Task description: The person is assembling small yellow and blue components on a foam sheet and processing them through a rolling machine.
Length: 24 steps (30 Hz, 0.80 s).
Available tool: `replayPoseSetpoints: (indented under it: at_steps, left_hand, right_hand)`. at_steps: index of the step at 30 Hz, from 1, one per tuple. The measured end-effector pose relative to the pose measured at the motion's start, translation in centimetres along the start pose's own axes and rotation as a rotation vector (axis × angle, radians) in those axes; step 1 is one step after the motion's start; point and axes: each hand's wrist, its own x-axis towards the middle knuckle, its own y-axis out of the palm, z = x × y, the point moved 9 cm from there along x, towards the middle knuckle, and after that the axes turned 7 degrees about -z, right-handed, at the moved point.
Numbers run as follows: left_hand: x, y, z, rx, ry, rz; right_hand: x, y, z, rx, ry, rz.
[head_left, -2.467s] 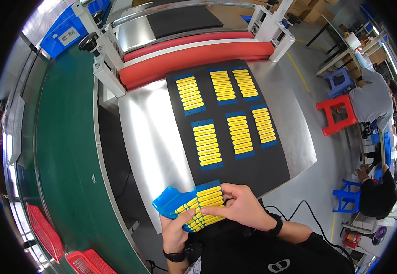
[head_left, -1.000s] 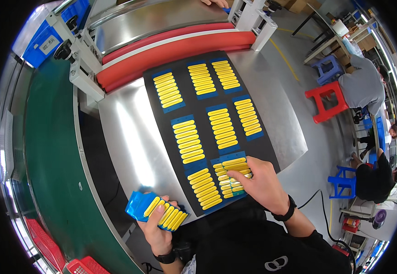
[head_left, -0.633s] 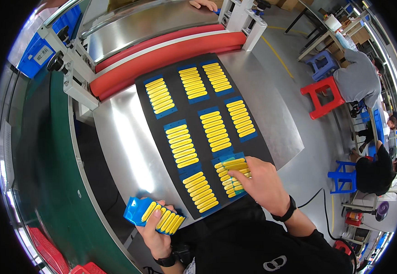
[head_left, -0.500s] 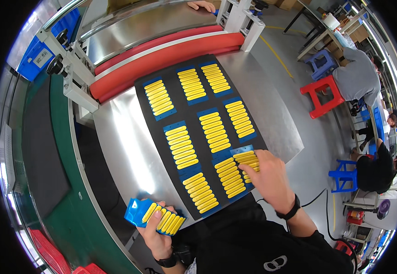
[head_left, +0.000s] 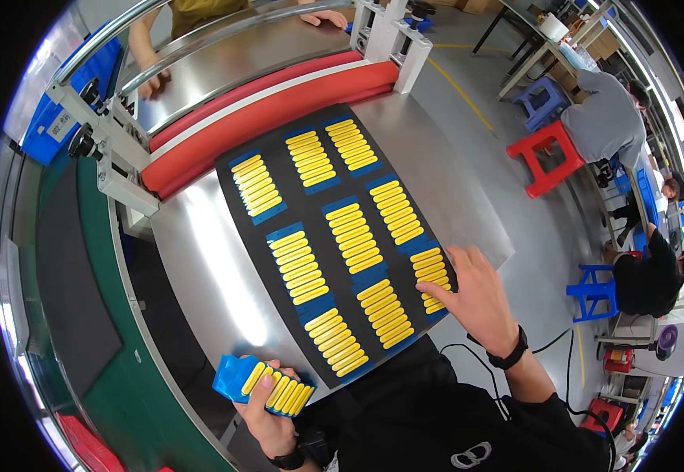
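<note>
My left hand (head_left: 270,409) grips a stack of blue sheets with yellow oblong strips (head_left: 279,389) near the front of the metal table. On a black mat (head_left: 310,220) lie several matching blue pieces in three rows, each bearing a column of yellow strips. My right hand (head_left: 476,295) is at the mat's near right corner, thumb and fingers apart. Its thumb reaches over the corner blue piece (head_left: 430,271), which lies flat. Whether the fingertips press on that piece's far edge is hard to see.
Red rollers (head_left: 271,118) in a white-posted frame span the far side of the metal table (head_left: 452,173), the mat's far end close to them. Beyond them are another person's hands (head_left: 153,82). A green bench (head_left: 141,385) runs along the left; stools and seated people are at right.
The corner piece, tilted in my right hand before, now lies flat on the mat, and that hand has loosened. Another person's arm has come into view beyond the rollers.
</note>
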Motion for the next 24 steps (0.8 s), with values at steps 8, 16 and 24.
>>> replayPoseSetpoints:
  at_steps: [8, 16, 24]
  left_hand:
    - [-1.4, 2.6, 0.3, 0.158, -0.056, 0.043]
    - [-1.5, 4.8, 0.0, 0.224, -0.022, 0.081]
    - [-2.4, 6.1, -0.8, 0.336, 0.021, 0.046]
  right_hand:
    - [0.7, -0.4, -0.6, -0.001, -0.166, -0.019]
    - [1.2, -0.3, -0.9, 0.112, -0.259, 0.0]
    - [1.3, -0.3, -1.5, 0.169, -0.331, 0.039]
